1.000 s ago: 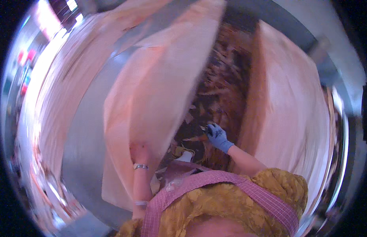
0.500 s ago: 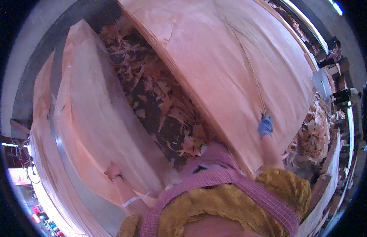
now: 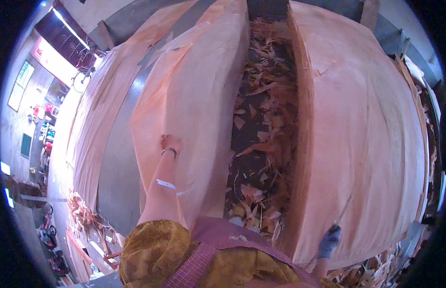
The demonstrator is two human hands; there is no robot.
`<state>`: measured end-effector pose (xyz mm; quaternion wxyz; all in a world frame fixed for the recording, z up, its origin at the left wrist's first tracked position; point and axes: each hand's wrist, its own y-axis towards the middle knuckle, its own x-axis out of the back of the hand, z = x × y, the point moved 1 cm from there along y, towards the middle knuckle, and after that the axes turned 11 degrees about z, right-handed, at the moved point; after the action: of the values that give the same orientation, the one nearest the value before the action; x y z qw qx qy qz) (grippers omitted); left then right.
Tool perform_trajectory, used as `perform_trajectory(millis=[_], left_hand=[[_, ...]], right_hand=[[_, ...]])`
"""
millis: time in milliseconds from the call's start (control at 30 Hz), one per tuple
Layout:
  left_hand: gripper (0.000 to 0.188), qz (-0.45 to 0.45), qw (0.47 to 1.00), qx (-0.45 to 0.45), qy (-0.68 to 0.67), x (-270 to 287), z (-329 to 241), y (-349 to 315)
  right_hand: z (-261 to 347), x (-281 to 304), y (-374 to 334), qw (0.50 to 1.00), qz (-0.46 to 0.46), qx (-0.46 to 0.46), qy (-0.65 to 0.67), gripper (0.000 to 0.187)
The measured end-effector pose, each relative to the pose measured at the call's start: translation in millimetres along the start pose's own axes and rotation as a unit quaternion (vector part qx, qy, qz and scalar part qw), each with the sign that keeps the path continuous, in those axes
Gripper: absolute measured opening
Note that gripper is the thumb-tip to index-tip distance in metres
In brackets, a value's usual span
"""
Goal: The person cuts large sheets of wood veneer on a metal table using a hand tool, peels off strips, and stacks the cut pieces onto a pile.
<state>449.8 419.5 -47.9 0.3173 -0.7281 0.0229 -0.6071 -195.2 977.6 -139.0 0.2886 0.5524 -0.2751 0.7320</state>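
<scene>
My bare left hand (image 3: 170, 143), with a dark band at the wrist, has its fingers curled at the bent ridge of a pale wood veneer sheet (image 3: 199, 96) on the left. The fingertips are partly hidden. On the right, my right hand (image 3: 329, 241) wears a blue-grey glove and is closed round the near end of a long thin stick (image 3: 348, 207). The stick, blurred toward its far end, reaches forward over a wide stack of veneer sheets (image 3: 348, 120). The top sheet there is wavy, with lengthwise ripples.
Between the two veneer piles runs a dark floor gap strewn with veneer scraps (image 3: 266, 125). More scraps (image 3: 367, 271) lie beyond the stack's near right end. A grey metal surface (image 3: 118, 168) shows beside the left sheet. Bicycles (image 3: 49, 225) stand far left.
My view has turned left, so both piles now run more upright in the picture. The right hand, still on the stick, appears lower. The left hand remains on its veneer sheet.
</scene>
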Motion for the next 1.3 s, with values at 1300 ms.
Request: perform_trajectory(millis=[1300], left_hand=[[0.043,-0.064,0.970,-0.201,0.122,-27,8,13]], right_hand=[[268,-63,-307,0.896,0.383,0.158,0.159,0.047]])
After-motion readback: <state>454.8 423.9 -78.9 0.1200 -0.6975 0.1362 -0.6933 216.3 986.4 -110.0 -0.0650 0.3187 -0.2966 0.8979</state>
